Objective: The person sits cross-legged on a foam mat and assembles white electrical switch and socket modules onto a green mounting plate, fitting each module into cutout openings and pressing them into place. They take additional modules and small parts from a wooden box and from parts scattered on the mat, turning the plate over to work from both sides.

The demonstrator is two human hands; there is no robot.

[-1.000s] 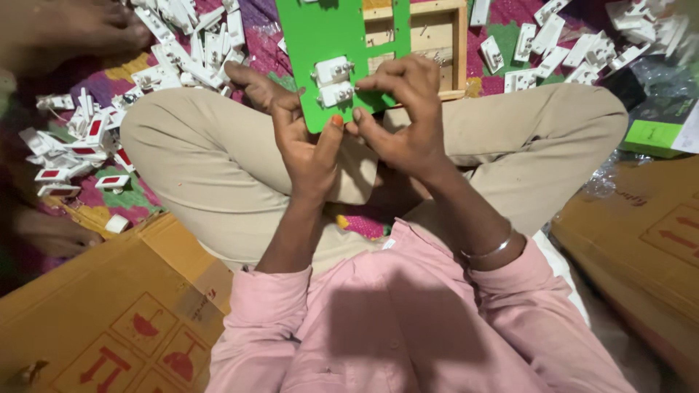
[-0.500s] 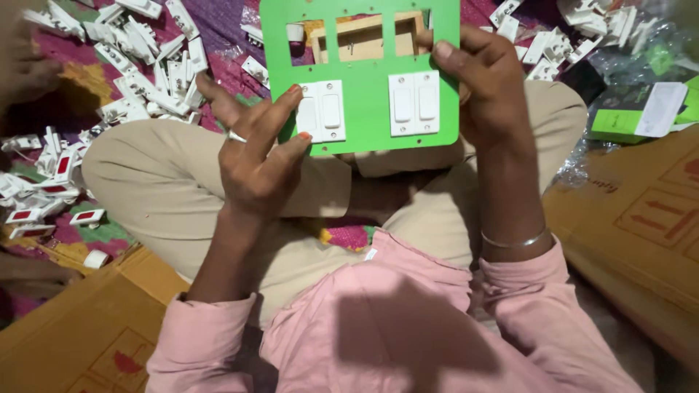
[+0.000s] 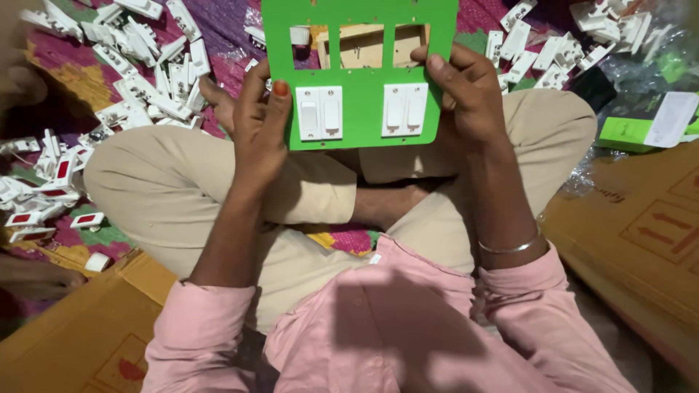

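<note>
Both hands up on the green plate (image 3: 360,76), held upright above the crossed legs. The left hand (image 3: 258,127) clasps its left edge, fingers curled round the side and the thumb lying on the face just beside the left pair of white switches (image 3: 320,113). The right hand (image 3: 466,91) grips the right edge, next to the second pair of switches (image 3: 405,109) (three cut-outs stay open above). Loose white switch parts (image 3: 145,65) litter the patterned cloth (image 3: 218,22); cardboard boxes (image 3: 641,218) flank the knees.
</note>
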